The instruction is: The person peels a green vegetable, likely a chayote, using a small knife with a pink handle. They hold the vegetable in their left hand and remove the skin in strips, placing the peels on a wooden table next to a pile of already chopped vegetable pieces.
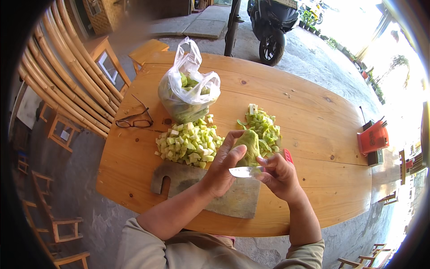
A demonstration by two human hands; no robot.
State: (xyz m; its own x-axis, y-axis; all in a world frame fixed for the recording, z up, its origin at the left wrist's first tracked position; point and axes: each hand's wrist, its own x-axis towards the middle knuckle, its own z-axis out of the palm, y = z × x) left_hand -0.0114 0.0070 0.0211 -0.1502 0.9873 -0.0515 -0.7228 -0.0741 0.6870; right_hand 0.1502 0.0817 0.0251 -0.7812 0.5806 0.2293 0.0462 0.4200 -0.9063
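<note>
My left hand [223, 164] grips a pale green chayote [248, 148] above a worn wooden cutting board [235, 198]. In my right hand [280, 175] is a knife with a red handle [288, 156]; its short blade [245, 171] points left, close against the lower end of the chayote. A heap of diced chayote [188, 143] lies on the table just beyond the board, to the left. Behind the held chayote sits a pile of green peelings [263, 129]. Whole green chayotes [189, 82] show inside a white plastic bag [188, 101] farther back.
Eyeglasses [134, 122] rest on the wooden table [322, 141] left of the bag. A red container [373, 137] with sticks stands at the right end. Bamboo poles [67, 60] run along the left. Beyond the table are a metal post [231, 30] and a parked motor scooter [273, 30].
</note>
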